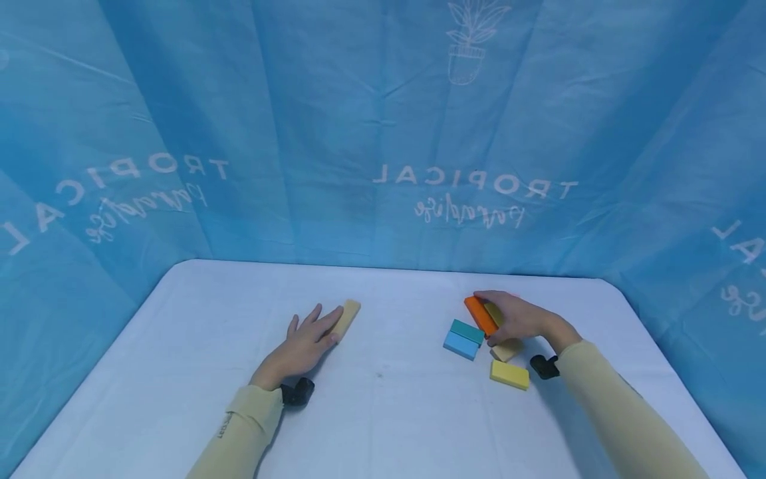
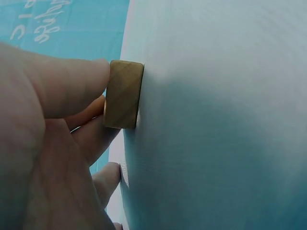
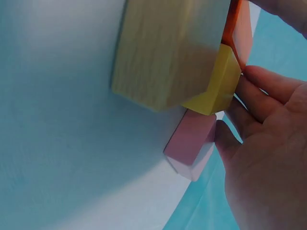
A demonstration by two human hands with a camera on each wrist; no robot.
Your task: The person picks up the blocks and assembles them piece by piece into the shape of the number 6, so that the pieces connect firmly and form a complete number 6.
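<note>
My left hand (image 1: 302,347) is at the left of the table, its thumb and a finger holding a plain wooden block (image 1: 347,318) that lies on the white cloth. In the left wrist view the block's end (image 2: 123,95) shows between thumb and fingers. Over at the right, my right hand (image 1: 519,316) pinches an orange block (image 1: 481,317) between thumb and fingertips. Beneath that hand are a dark yellow block (image 3: 218,86) and another wooden block (image 3: 163,52). A pink block (image 3: 192,141) lies by the little finger, mostly hidden in the head view.
A teal block (image 1: 468,331) and a light blue block (image 1: 461,346) lie side by side, left of the right hand. Nearer me is a yellow block (image 1: 510,375). A blue printed curtain (image 1: 323,133) hangs behind and beside the white table (image 1: 383,426).
</note>
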